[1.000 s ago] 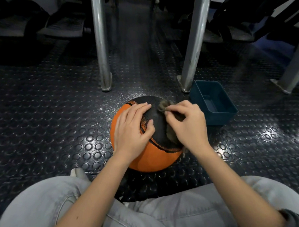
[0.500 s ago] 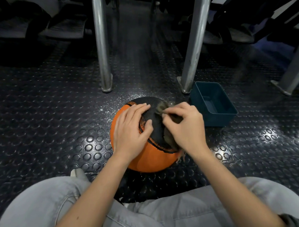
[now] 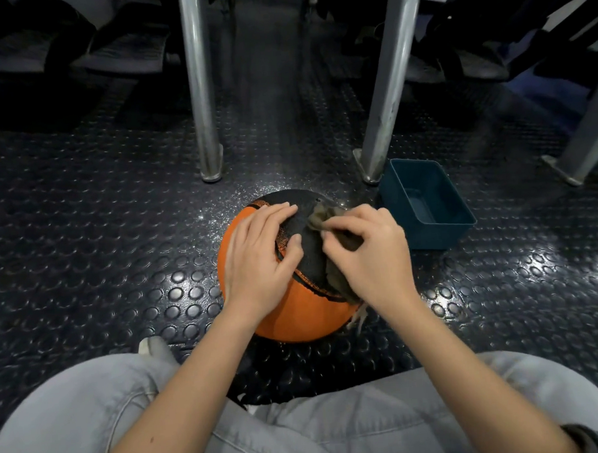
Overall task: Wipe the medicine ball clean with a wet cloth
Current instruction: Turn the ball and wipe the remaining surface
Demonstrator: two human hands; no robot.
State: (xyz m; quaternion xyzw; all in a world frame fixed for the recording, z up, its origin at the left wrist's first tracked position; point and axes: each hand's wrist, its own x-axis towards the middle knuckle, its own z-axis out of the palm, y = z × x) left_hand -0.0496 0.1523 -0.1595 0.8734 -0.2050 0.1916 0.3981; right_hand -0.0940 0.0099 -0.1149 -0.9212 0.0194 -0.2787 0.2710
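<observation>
An orange and black medicine ball (image 3: 294, 315) sits on the studded floor in front of my knees. My left hand (image 3: 258, 259) lies flat on its upper left side, fingers spread and thumb on the black panel. My right hand (image 3: 370, 254) grips a dark brownish cloth (image 3: 319, 217) and presses it against the ball's upper right side. Part of the cloth bunches above my fingers and a frayed end hangs below my wrist.
A dark teal plastic tub (image 3: 427, 203) stands on the floor just right of the ball. Two metal posts (image 3: 201, 93) (image 3: 387, 85) rise behind the ball, a third at the right edge. My legs in grey trousers (image 3: 333, 427) fill the bottom.
My right hand has slid the cloth slightly to the left across the ball's top. My left hand and the ball have stayed in place.
</observation>
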